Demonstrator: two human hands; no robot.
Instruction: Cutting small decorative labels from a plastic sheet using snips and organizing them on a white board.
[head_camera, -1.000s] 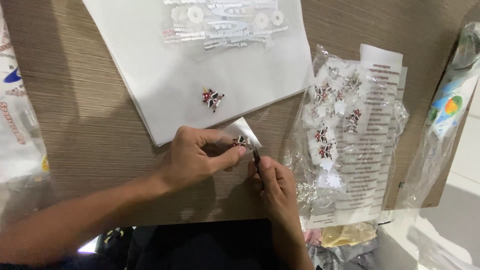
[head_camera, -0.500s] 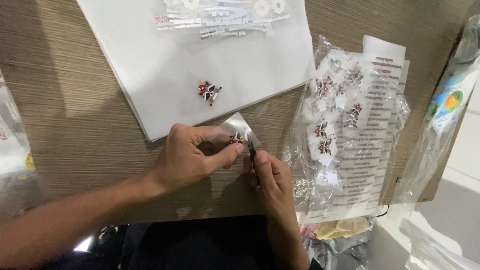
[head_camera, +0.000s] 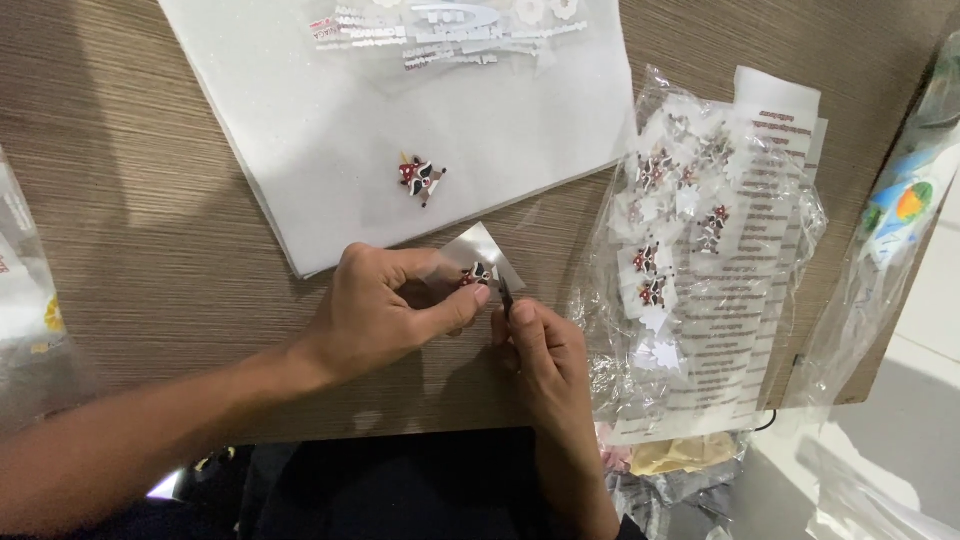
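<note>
While both hands meet low on the wooden table (head_camera: 150, 250):
Left hand (head_camera: 385, 310): thumb and forefinger pinched on a small clear packet (head_camera: 482, 258) holding a red-and-dark charm (head_camera: 475, 274).
Packet: near the table's front edge, tilted — long axis running up-right.
Right hand (head_camera: 540, 350): closed around a thin dark tool (head_camera: 505, 293) (tip pointing up, at the packet).
Behind: white sheet (head_camera: 330, 130) with a second charm (head_camera: 421, 177).

Bright, even light falls from above. The white sheet (head_camera: 330, 150) is nearly washed out, and glare streaks the clear plastic bag (head_camera: 700, 250). Soft shadows lie on the counter (head_camera: 130, 250) under the forearm. Focus is sharp centrally, slightly soft at the edges.
</note>
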